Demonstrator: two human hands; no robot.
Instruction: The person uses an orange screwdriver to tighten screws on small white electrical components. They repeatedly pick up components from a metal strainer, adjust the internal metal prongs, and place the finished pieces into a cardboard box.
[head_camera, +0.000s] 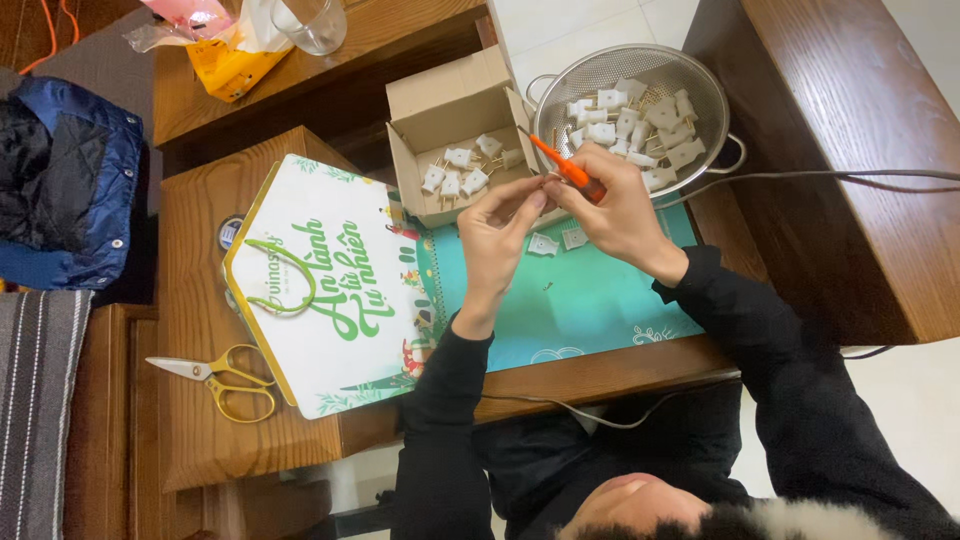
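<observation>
My right hand (620, 205) grips an orange-handled screwdriver (562, 168), its tip pointing toward the cardboard box (440, 105). My left hand (500, 235) pinches a small part right at the screwdriver; the fingers hide it. Two white plug pieces (558, 241) lie on the teal mat (580, 300) just under my hands. The open cardboard box holds several white plugs (458, 172). A metal colander (690, 75) behind my right hand is filled with more white plug parts (628, 122).
A white and green paper bag (330, 290) lies flat left of the mat. Yellow-handled scissors (218, 380) rest near the table's left edge. A grey cable (820, 176) runs right. A glass (310, 22) and plastic bags (225, 50) sit on the far bench.
</observation>
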